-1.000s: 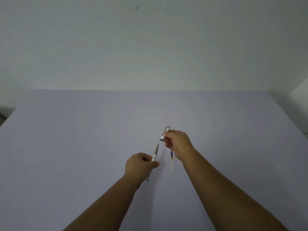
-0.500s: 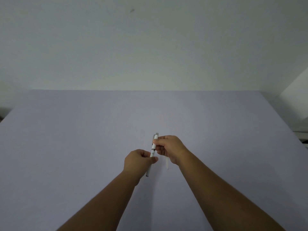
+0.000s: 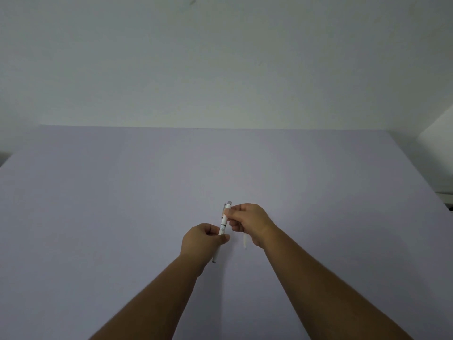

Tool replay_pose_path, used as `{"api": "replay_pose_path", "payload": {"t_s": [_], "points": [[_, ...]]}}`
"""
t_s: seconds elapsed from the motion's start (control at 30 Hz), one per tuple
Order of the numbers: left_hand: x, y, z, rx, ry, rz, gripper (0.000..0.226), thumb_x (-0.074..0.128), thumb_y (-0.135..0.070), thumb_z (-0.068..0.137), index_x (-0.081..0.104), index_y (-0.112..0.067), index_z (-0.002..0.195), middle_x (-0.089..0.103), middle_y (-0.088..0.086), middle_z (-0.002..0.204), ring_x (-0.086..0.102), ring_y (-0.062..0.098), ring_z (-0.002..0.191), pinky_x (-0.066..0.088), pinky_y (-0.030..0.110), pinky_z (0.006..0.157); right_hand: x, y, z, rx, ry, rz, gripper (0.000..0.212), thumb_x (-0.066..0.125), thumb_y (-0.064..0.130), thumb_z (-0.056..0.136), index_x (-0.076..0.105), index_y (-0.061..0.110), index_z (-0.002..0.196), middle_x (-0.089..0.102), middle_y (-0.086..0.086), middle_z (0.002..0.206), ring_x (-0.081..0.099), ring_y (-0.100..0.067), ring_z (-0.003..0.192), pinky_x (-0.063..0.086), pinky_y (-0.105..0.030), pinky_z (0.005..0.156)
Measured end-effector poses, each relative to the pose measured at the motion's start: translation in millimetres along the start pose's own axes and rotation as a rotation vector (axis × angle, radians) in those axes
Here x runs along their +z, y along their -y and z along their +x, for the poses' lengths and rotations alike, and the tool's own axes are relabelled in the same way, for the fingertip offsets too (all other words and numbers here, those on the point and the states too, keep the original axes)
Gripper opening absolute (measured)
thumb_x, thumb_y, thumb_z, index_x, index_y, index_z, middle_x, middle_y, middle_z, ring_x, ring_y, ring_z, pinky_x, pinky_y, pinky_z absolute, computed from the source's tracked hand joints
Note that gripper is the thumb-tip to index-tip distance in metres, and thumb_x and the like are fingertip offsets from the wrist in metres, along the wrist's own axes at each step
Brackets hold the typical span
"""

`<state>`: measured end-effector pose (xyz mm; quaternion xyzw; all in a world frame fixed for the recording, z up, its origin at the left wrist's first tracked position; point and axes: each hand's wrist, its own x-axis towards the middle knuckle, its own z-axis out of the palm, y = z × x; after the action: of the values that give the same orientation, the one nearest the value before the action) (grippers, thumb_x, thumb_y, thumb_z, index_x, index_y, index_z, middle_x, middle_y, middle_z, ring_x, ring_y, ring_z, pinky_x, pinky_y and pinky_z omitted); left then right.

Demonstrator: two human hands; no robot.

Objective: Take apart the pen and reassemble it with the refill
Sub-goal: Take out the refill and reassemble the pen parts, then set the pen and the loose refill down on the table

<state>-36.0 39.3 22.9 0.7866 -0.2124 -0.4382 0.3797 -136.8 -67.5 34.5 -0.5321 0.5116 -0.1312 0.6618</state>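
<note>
A white pen (image 3: 224, 222) with a grey top and a dark ring at its middle stands nearly upright above the table, its two halves joined. My left hand (image 3: 202, 240) grips the lower barrel, whose dark tip pokes out below the fist. My right hand (image 3: 248, 223) pinches the upper half near the clip with thumb and forefinger. A thin white refill (image 3: 244, 242) sticks down from under my right hand, its upper end hidden by the palm.
The pale lilac table (image 3: 122, 204) spreads out on all sides of my hands, ending at a white wall at the back. A white object (image 3: 438, 143) stands past the table's right edge.
One second ago the two pen halves were apart, one in each hand. My right hand brought the upper half down onto the lower barrel, and the halves now sit joined.
</note>
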Motion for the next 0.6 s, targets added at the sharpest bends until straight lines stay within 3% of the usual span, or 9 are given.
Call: {"api": "replay_pose_path", "payload": {"t_s": [0.1,0.2,0.47,0.6], "points": [[4.2,7.2,11.3,-0.037,-0.019,0.018,0.015,0.079,-0.026,0.074,0.068,-0.017,0.077,0.063,0.001,0.073,0.055,0.015,0.063,0.046,0.025,0.056,-4.8,-10.6,11.3,-0.052,-0.236,-0.368,0.025,0.053,0.025,0.089,0.067,0.005,0.084,0.069,-0.01,0.082,0.062,-0.022,0.074,0.055,-0.035,0.075],[11.5,13.9,19.7,-0.055,-0.035,0.084,0.016,0.08,-0.029,0.072,0.067,-0.021,0.075,0.064,-0.003,0.072,0.057,0.012,0.062,0.044,0.021,0.052,-5.6,-26.8,15.9,-0.046,-0.33,-0.648,0.022,0.048,0.02,0.09,0.065,0.005,0.092,0.07,-0.011,0.093,0.063,-0.026,0.086,0.043,-0.027,0.066],[26.0,24.8,32.8,-0.055,-0.106,0.17,0.021,0.081,-0.032,0.071,0.064,-0.022,0.078,0.062,-0.008,0.069,0.056,0.004,0.055,0.035,0.008,0.028,4.5,-56.7,19.0,0.014,-0.329,-0.695,0.013,0.052,0.015,0.087,0.058,0.009,0.097,0.065,-0.011,0.099,0.063,-0.028,0.088,0.051,-0.032,0.071],[31.7,27.4,36.9,-0.074,-0.128,0.167,0.023,0.082,-0.031,0.071,0.061,-0.022,0.075,0.062,-0.007,0.068,0.056,0.005,0.052,0.035,0.009,0.028,8.3,-59.4,18.2,-0.003,-0.317,-0.699,0.014,0.051,0.016,0.088,0.059,0.011,0.098,0.066,-0.01,0.1,0.062,-0.026,0.089,0.044,-0.027,0.067]]}}
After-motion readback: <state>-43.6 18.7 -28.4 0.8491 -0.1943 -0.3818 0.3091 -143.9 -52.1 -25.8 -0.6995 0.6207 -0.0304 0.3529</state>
